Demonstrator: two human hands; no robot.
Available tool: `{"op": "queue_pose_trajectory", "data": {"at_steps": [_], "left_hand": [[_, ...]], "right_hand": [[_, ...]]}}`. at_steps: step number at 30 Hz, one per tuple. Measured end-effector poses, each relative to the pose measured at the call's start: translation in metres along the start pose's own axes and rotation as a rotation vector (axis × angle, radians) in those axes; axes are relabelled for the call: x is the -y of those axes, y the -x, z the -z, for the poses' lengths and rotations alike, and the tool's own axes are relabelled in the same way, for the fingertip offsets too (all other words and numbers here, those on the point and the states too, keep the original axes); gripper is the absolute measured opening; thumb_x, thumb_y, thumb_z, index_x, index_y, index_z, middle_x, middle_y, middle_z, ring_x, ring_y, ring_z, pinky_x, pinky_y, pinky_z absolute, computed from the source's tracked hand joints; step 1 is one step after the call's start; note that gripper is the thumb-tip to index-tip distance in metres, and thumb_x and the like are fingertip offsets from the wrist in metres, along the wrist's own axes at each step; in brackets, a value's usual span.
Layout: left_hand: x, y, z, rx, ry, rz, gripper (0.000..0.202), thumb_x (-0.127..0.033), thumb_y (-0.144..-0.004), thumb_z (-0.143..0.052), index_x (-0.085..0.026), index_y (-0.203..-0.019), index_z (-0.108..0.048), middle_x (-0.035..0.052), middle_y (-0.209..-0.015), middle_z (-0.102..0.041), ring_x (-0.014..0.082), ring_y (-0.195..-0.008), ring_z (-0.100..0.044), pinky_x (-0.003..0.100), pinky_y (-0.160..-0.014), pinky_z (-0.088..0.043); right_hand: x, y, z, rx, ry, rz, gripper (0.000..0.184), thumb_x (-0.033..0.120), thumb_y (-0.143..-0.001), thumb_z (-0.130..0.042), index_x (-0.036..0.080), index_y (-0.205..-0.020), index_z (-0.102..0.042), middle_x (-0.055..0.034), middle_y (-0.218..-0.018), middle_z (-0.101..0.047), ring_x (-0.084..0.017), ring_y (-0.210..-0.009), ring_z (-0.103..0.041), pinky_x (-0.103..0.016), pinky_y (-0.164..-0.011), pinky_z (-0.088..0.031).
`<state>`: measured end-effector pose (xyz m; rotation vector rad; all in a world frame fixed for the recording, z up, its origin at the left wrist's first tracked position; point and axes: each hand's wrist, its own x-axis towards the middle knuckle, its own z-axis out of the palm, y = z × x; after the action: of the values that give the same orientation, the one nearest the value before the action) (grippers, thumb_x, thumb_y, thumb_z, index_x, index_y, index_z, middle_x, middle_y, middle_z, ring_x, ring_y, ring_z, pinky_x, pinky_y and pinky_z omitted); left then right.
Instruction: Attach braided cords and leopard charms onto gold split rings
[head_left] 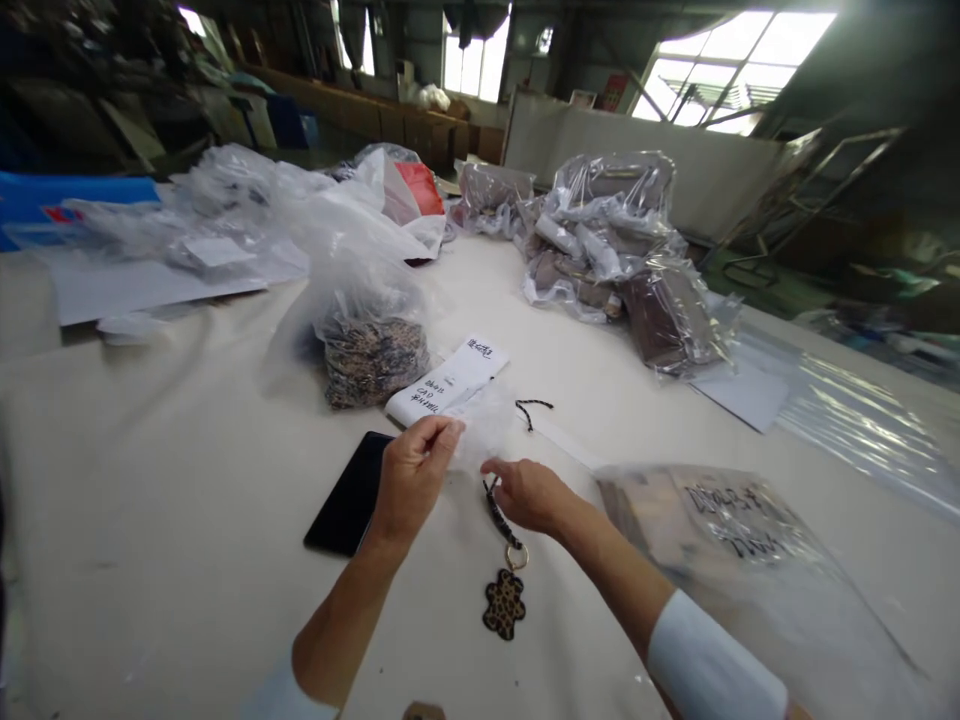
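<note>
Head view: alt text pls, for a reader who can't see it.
A person's left hand pinches thin plastic while the right hand is at the strap of a leopard-print charm on a white table. Around them lie a dark flat device, a handwritten paper and plastic-wrapped items.

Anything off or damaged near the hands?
One mild oddity: a short dark cord lies bent on the table beyond the right hand, seemingly separate from the strap on the leopard-print charm. No spill or damage stands out.
</note>
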<state>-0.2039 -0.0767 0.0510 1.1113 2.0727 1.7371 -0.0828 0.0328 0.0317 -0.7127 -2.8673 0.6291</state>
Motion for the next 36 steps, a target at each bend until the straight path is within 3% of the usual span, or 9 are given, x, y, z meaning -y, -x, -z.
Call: {"op": "queue_pose_trajectory", "data": {"at_steps": [4,8,12,16,18,24,27,31,36], "left_hand": [[0.002,0.000,0.000,0.049,0.046,-0.036,0.022,-0.035,-0.084,-0.053,-0.016,-0.081,-0.065,-0.0020,-0.069,-0.060,0.0118,-0.065,-0.052,0.019,-0.061,-0.040],[0.003,0.006,-0.004,0.087,0.022,-0.083,0.021,-0.032,-0.084,-0.052,-0.018,-0.089,-0.067,-0.0009,-0.076,-0.063,0.0128,-0.070,-0.055,0.019,-0.065,-0.041],[0.009,0.007,-0.008,-0.022,0.033,-0.067,0.020,-0.031,-0.084,-0.054,-0.018,-0.090,-0.068,-0.0017,-0.072,-0.063,0.0123,-0.068,-0.054,0.019,-0.063,-0.042],[0.017,0.006,-0.010,-0.190,0.085,-0.037,0.020,-0.031,-0.084,-0.054,-0.019,-0.091,-0.068,-0.0017,-0.076,-0.064,0.0117,-0.068,-0.054,0.019,-0.064,-0.042],[0.019,0.006,-0.009,-0.246,0.086,-0.036,0.020,-0.031,-0.084,-0.054,-0.019,-0.092,-0.068,-0.0020,-0.074,-0.063,0.0116,-0.068,-0.054,0.019,-0.064,-0.043],[0.023,0.010,-0.008,-0.039,0.031,-0.174,0.017,-0.023,-0.085,-0.053,-0.021,-0.096,-0.066,-0.0024,-0.076,-0.059,0.0104,-0.070,-0.053,0.019,-0.065,-0.041],[0.026,0.009,-0.008,0.002,0.042,-0.179,0.018,-0.021,-0.085,-0.053,-0.021,-0.097,-0.065,-0.0024,-0.076,-0.059,0.0108,-0.071,-0.054,0.019,-0.067,-0.042],[0.034,0.003,-0.002,-0.045,0.127,-0.060,0.016,-0.024,-0.086,-0.053,-0.021,-0.095,-0.066,-0.0026,-0.078,-0.060,0.0106,-0.074,-0.054,0.018,-0.068,-0.041],[0.042,0.000,0.000,-0.025,0.207,0.048,0.016,-0.028,-0.085,-0.054,-0.021,-0.091,-0.067,-0.0038,-0.074,-0.060,0.0093,-0.070,-0.053,0.017,-0.065,-0.041]], "right_hand": [[-0.004,-0.002,0.003,-0.123,-0.109,-0.077,0.032,0.015,-0.084,-0.037,0.015,-0.110,-0.055,-0.0030,-0.065,-0.063,-0.017,-0.060,-0.059,-0.026,-0.060,-0.042],[0.001,-0.025,0.007,-0.212,-0.251,-0.038,0.028,0.016,-0.088,-0.029,0.018,-0.097,-0.055,-0.0006,-0.084,-0.064,-0.012,-0.076,-0.059,-0.021,-0.068,-0.045],[-0.001,-0.036,-0.009,-0.230,-0.255,-0.086,0.027,0.012,-0.083,-0.038,0.018,-0.108,-0.046,-0.0018,-0.088,-0.065,-0.014,-0.072,-0.061,-0.023,-0.065,-0.047],[0.003,-0.020,-0.030,-0.238,-0.136,-0.144,0.044,0.017,-0.086,-0.040,0.016,-0.129,-0.029,-0.0128,-0.117,-0.058,-0.021,-0.086,-0.063,-0.032,-0.072,-0.048],[0.005,-0.013,-0.037,-0.184,-0.059,-0.117,0.044,0.017,-0.087,-0.040,0.016,-0.130,-0.032,-0.0144,-0.123,-0.055,-0.023,-0.089,-0.063,-0.033,-0.072,-0.048],[0.006,-0.037,-0.041,0.023,0.106,-0.061,0.022,0.013,-0.084,-0.044,0.015,-0.099,-0.060,-0.0099,-0.085,-0.069,-0.022,-0.070,-0.064,-0.029,-0.060,-0.046],[0.004,-0.056,-0.037,0.077,0.149,-0.023,0.015,0.015,-0.082,-0.049,0.015,-0.080,-0.064,-0.0109,-0.083,-0.069,-0.023,-0.074,-0.063,-0.029,-0.061,-0.045],[-0.011,-0.056,-0.029,0.071,0.182,0.019,0.018,0.008,-0.081,-0.046,0.013,-0.085,-0.063,-0.0141,-0.087,-0.067,-0.024,-0.077,-0.063,-0.028,-0.058,-0.043],[-0.033,-0.032,-0.018,-0.004,0.096,0.083,0.015,0.013,-0.085,-0.043,0.016,-0.084,-0.058,-0.0077,-0.078,-0.064,-0.019,-0.068,-0.060,-0.027,-0.058,-0.042]]}}
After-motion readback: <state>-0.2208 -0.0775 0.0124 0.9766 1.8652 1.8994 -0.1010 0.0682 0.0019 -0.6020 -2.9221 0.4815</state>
